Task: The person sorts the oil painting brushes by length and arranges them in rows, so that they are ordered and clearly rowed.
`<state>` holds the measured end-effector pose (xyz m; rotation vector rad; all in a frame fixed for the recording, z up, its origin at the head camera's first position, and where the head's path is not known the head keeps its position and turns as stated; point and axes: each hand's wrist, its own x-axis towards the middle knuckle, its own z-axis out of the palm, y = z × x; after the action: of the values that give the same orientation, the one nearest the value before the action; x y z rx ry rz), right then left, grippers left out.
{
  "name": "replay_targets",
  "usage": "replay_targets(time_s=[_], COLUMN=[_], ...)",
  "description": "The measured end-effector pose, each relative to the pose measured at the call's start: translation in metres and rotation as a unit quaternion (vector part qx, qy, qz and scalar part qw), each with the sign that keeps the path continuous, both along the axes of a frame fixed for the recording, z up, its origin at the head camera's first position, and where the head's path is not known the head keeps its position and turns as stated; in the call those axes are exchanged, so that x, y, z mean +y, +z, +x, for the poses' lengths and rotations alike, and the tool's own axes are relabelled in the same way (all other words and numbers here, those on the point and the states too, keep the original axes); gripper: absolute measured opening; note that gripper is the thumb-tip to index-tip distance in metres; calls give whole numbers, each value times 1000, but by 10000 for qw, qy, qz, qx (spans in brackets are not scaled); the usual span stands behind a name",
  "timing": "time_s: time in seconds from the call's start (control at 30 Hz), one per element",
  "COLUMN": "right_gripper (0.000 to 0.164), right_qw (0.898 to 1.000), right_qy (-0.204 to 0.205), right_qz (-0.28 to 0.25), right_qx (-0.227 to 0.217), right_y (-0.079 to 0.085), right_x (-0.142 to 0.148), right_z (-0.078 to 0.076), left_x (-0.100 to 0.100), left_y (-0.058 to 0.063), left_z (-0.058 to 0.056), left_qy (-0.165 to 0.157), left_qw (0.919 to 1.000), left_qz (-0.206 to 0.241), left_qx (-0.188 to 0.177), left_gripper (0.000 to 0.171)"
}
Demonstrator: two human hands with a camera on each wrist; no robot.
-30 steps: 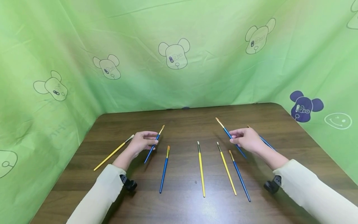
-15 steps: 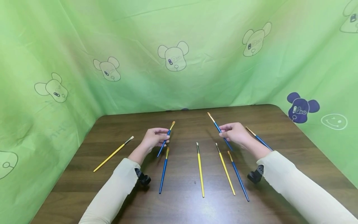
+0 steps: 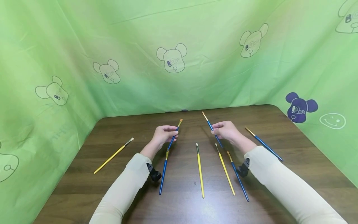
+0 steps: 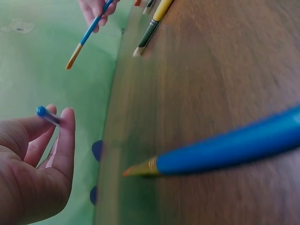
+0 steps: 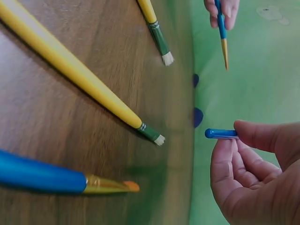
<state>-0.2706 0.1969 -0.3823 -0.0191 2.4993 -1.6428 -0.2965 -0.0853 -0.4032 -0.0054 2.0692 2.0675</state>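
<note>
My left hand (image 3: 164, 134) pinches a blue paintbrush (image 3: 173, 137) between thumb and fingers, bristles pointing up and away. Its lower end overlaps, in the head view, the tip of another blue paintbrush (image 3: 163, 174) lying on the table. A second blue paintbrush (image 3: 209, 123) is pinched in my right hand (image 3: 226, 130), tilted with its bristles up to the left. Both held brushes are raised above the table, and in the right wrist view the handle end (image 5: 220, 133) pokes out from between thumb and fingers.
Two yellow brushes (image 3: 200, 174) (image 3: 226, 172) and a blue brush (image 3: 239, 179) lie in the middle. A yellow brush (image 3: 113, 156) lies at the left, a blue brush (image 3: 265, 144) beyond my right wrist. Green cloth (image 3: 134, 93) hangs behind the wooden table (image 3: 112, 199).
My left hand has moved right with its paintbrush, and my right hand has moved left with its own. The two held brushes are closer together. The brushes on the table stay put.
</note>
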Motion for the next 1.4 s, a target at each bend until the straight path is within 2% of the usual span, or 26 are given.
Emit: replay_targets(time_s=[0.33,0.7,1.0,1.27,1.4], right_gripper=[38,36,35,37,37], right_qw=[9993,9970,9953,9934,9926], right_qy=[-301,-635,-807,-944,-1019], right_qz=[-100,-229,-268,-286,-274], right_qx=[-204,-385,-467,-593,-605], right_y=[-5,-12,-14,-23,-30], right_x=[-16,-35,-44,-45,-43], right_z=[-16,-39,-54,-67,-71], left_x=[26,44,60,72,77], left_y=[-2,-8,-11,-18,-20], left_z=[-12,-31,-38,-48,-51], left_qy=[220,823,1284,1584,1804], left_qw=[9996,9946,9887,9855,9830], left_qz=[170,527,692,553,146], left_qx=[-108,-358,-362,-263,-316], left_gripper=[25,33,34,30,26])
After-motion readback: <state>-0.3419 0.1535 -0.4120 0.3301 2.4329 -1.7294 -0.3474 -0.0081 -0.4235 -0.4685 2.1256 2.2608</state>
